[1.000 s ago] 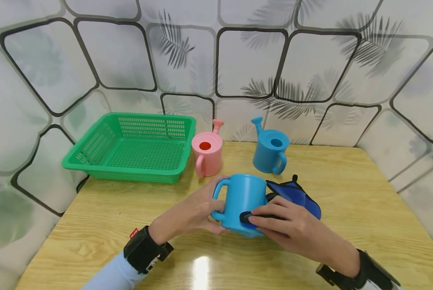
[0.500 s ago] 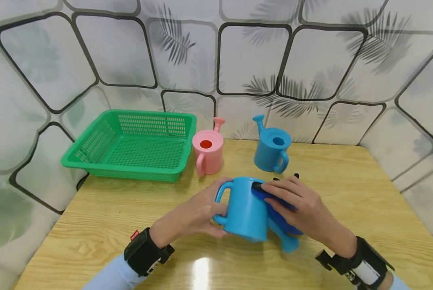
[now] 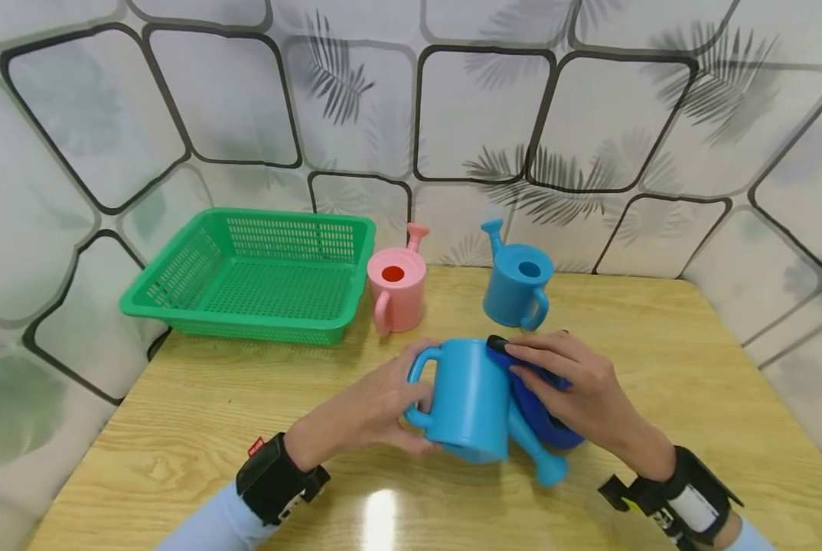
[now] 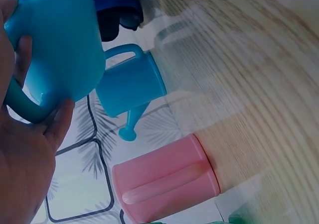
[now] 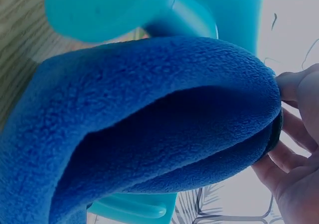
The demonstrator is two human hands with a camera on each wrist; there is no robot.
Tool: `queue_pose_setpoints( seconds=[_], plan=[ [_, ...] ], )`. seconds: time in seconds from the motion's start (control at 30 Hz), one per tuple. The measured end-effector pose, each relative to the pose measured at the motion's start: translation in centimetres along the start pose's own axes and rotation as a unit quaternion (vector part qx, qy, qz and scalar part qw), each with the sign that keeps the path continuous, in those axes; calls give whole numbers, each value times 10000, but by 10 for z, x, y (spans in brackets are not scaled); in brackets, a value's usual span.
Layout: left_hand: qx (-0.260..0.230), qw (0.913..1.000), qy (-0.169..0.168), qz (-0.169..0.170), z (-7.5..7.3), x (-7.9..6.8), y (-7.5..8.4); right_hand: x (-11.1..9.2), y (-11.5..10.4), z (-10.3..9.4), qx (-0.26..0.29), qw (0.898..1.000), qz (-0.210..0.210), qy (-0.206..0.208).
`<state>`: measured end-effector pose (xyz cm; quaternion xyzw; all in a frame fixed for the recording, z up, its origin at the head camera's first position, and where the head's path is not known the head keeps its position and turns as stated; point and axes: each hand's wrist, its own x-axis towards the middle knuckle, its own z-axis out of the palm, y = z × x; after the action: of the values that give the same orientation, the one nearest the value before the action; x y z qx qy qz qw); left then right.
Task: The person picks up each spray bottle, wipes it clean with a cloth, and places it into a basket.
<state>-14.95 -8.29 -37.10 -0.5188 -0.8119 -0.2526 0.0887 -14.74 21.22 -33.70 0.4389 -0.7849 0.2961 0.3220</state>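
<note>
A light blue watering can (image 3: pixel 469 402) is held tilted above the table, its spout (image 3: pixel 538 451) angled down to the right. My left hand (image 3: pixel 390 402) grips it by the handle (image 3: pixel 419 386) on its left side. Against its upper right side, my right hand (image 3: pixel 576 386) pinches a blue fleecy cloth with black edging (image 3: pixel 549 421). In the right wrist view the cloth (image 5: pixel 149 109) hangs folded from the fingertips (image 5: pixel 284 157), close to the can's spout. Part of the can's right side is hidden behind the cloth.
Behind the hands stand a pink watering can (image 3: pixel 399 298) and a darker blue watering can (image 3: pixel 514 291), both upright. A green plastic basket (image 3: pixel 259 333) sits at the back left of the wooden table (image 3: pixel 246 459). A patterned wall covering (image 3: pixel 480 115) rises behind the table.
My right hand has moved up from the can's lower front to its upper right side with the cloth, uncovering the spout. The left hand keeps its grip; the can has shifted slightly down and right.
</note>
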Motion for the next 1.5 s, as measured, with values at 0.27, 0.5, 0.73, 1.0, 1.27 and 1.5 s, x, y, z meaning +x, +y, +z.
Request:
queue_pose_setpoints(
  seconds=[0.27,0.5,0.73,1.0,1.27,1.5],
  plan=[
    [-182,9992,93,-342,-3,0,0,0,-11,-1,542,9978,-295,-233],
    [-220,9990,182,-344,-2,-2,-1,7,-35,-6,1398,9858,-801,-466],
    [-142,9992,291,-221,-1,-3,-5,13,-44,-5,1792,9773,-980,-557],
    [-198,9991,340,-129,-2,-4,-3,5,-24,0,1229,9886,-841,-225],
    [-347,9989,278,-169,0,-2,0,-1,-2,-2,805,9966,193,57],
    [-383,9986,296,-213,0,-1,2,-1,4,-4,540,9951,802,230]
  ],
)
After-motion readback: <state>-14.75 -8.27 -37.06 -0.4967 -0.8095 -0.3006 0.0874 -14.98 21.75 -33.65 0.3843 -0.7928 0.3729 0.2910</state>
